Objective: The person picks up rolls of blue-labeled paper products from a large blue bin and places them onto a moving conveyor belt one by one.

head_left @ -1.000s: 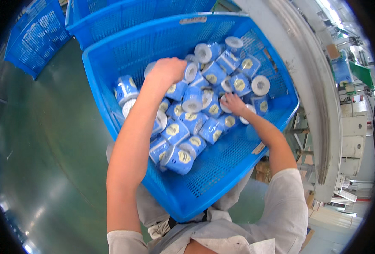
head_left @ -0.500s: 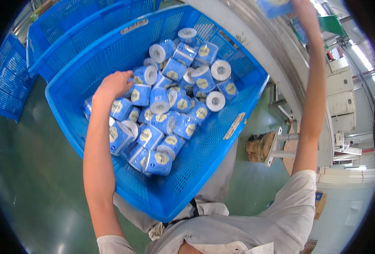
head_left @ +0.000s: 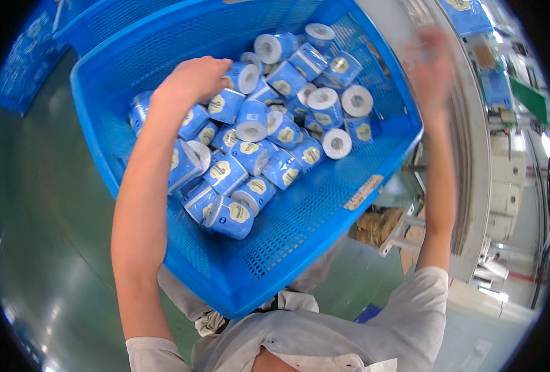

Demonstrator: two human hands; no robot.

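Observation:
Wrapped toilet rolls (head_left: 250, 121) in blue-and-white film lie heaped in a large blue plastic basket (head_left: 312, 217) in front of me. My left hand (head_left: 197, 79) reaches over the heap with its fingers curled downward. Its fingertips are beside one toilet roll (head_left: 242, 77); whatever lies beneath the fingers is hidden. Beyond the basket's right rim, my right hand (head_left: 431, 68) is raised over a pale metal ledge (head_left: 473, 161). Motion smears its fingers, and I cannot make out anything in it. A blue pack (head_left: 467, 15) lies past that hand at the top right.
More blue baskets (head_left: 30, 59) stand at the upper left. A white metal frame (head_left: 402, 229) and a brown wrapped bundle (head_left: 374, 226) sit below the ledge. Green floor (head_left: 45, 204) shows on the left. My legs are against the basket's near side.
My right hand has come lower and toward the basket, apart from the blue pack it was beside. My left hand stays by the same roll. The view has shifted, moving the basket rightward.

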